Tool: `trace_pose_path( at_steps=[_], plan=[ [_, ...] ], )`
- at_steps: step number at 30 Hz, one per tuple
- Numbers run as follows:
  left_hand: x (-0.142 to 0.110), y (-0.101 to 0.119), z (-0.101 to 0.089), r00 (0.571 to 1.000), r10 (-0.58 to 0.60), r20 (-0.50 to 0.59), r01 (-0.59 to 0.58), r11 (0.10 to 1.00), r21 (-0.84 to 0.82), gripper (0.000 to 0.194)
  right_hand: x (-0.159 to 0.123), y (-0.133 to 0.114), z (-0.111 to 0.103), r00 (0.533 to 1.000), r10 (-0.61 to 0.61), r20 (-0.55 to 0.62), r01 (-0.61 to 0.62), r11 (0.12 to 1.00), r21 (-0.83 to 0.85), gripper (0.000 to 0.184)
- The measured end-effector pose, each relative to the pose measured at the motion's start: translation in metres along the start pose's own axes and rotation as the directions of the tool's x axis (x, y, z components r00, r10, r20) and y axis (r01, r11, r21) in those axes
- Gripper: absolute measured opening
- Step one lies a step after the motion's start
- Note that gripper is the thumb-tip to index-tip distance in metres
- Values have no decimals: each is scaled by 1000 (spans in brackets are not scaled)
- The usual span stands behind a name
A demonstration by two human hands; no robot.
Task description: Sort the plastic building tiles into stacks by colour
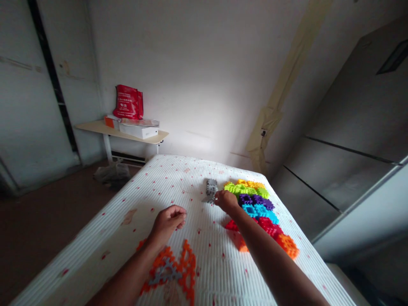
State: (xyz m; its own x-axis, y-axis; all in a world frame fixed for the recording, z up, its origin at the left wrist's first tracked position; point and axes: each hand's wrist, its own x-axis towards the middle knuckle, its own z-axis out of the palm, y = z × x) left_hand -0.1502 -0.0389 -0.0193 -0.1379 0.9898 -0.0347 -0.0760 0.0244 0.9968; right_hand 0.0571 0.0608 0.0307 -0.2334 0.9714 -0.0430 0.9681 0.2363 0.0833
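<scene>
The room is dim, with the brightest patch a soft glow on the wall [197, 97] beyond the far edge of the white mat [204, 238]. The mat is paler towards its right edge; near its left edge it sinks into grey shade. The floor [73, 216] beyond that edge is nearly black. Soft shadows lie left of the colourful blocks [258, 210], suggesting light from the right. Wide-angle stretching makes the cabinet [347, 140] lean, and print on the red bag [128, 102] looks smeared.
</scene>
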Motion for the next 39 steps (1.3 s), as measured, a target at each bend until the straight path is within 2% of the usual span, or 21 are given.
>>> trace_pose_path(
  at_steps=[12,18,27,39],
  plan=[
    [-2,7,3,1000,-14,-11,14,1000,-16,24,6,-4,9,1000,15,-9,-15,1000,26,30],
    [-4,8,2,1000,-16,-11,16,1000,-15,24,4,-8,11,1000,20,-16,-20,1000,-1,38],
    [-4,9,3,1000,-20,-5,20,1000,-20,23,6,-12,18,1000,-13,-24,12,999,-32,30],
    [-5,10,3,1000,-23,3,23,1000,-17,23,6,-14,16,1000,-17,3,17,999,-46,29]
  ],
)
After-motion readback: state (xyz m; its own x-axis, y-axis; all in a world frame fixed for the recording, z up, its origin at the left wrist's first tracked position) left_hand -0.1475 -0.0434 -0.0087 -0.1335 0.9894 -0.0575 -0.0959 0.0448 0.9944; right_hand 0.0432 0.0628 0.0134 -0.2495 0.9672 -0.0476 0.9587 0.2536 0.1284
